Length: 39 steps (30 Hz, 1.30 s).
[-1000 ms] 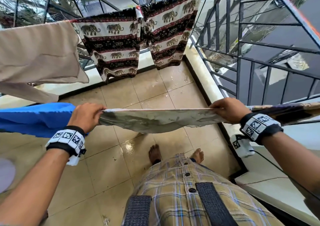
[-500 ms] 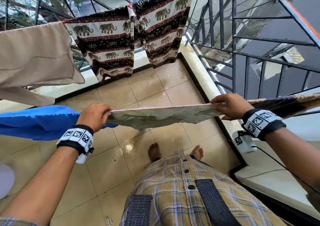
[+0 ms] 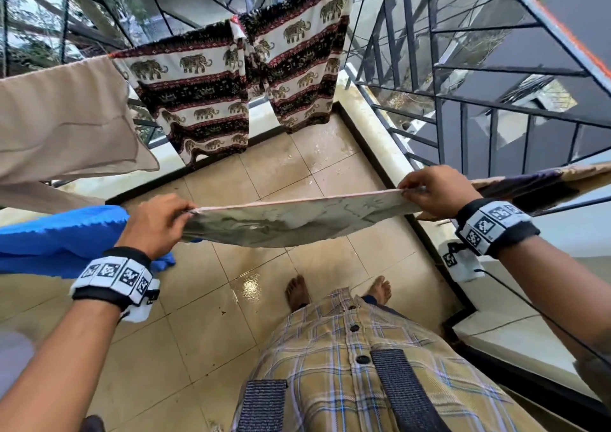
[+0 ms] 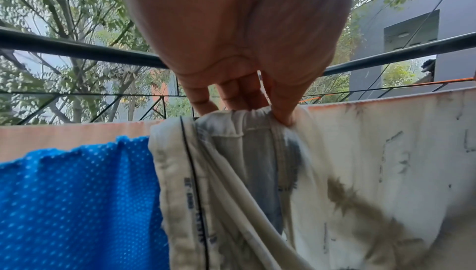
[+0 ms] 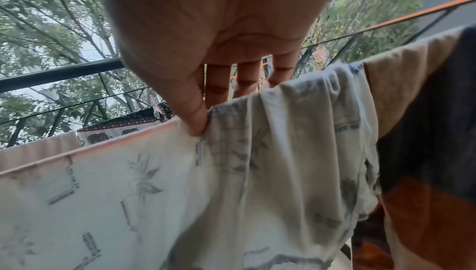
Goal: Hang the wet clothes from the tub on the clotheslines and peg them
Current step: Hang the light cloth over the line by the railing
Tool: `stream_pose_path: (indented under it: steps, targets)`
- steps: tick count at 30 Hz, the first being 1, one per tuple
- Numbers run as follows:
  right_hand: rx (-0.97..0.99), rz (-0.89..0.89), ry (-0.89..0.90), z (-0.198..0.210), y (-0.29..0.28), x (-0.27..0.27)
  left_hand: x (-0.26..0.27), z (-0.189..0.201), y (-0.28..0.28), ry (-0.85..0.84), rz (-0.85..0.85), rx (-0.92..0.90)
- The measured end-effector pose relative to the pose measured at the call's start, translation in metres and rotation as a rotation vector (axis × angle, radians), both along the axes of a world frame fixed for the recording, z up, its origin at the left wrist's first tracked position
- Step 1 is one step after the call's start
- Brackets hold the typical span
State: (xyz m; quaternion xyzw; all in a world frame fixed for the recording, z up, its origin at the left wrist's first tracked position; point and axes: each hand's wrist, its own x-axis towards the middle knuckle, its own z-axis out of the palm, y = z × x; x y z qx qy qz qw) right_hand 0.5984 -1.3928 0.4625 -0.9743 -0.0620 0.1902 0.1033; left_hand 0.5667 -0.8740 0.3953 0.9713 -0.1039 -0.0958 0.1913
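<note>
Over the near clothesline (image 5: pixel 38 167), between a blue cloth (image 3: pixel 62 233) and a brown garment (image 3: pixel 542 183), hangs the pale printed cloth (image 3: pixel 297 216). Left hand (image 3: pixel 155 223) and right hand (image 3: pixel 436 193) each pinch its top corners. Wet and limp, probably saggy; best held along that top edge.

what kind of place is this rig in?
Likely a home balcony used for drying laundry: tiled floor edged by a metal railing, trees beyond, elephant-print cloth hung up, both hands spreading a pale printed garment along a line.

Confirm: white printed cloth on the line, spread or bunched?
Spread. The white printed cloth is stretched flat along the line between the left hand and right hand, bunched only at the pinched ends.
</note>
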Motion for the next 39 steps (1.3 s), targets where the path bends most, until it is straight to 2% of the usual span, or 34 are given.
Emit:
stream_pose_path:
  steps: [5,11,16,20,26,29,32,39]
  targets:
    - [-0.007,-0.013,0.014,-0.005,0.0,-0.002,-0.004,-0.01,-0.005,0.054,0.002,0.012]
    - [-0.008,0.013,0.127,-0.01,-0.001,0.001,-0.001,-0.02,-0.009,0.141,-0.014,0.071]
    - [0.026,-0.046,0.072,-0.005,-0.009,-0.004,0.005,-0.016,-0.019,0.259,-0.012,0.122]
    - [-0.004,-0.007,-0.007,-0.009,-0.02,-0.016,0.01,-0.012,-0.037,0.161,-0.024,0.199]
    - [-0.063,0.039,-0.034,-0.015,-0.024,-0.013,0.018,-0.011,-0.147,0.157,-0.176,0.002]
    - [-0.083,0.072,-0.014,-0.015,-0.037,-0.009,0.02,-0.011,-0.184,0.219,-0.139,-0.023]
    - [-0.085,0.084,-0.014,-0.012,-0.058,-0.01,0.019,-0.012,-0.193,0.24,-0.059,0.008]
    - [-0.084,0.095,0.011,-0.006,-0.075,0.0,0.018,-0.008,-0.182,0.236,-0.061,-0.007]
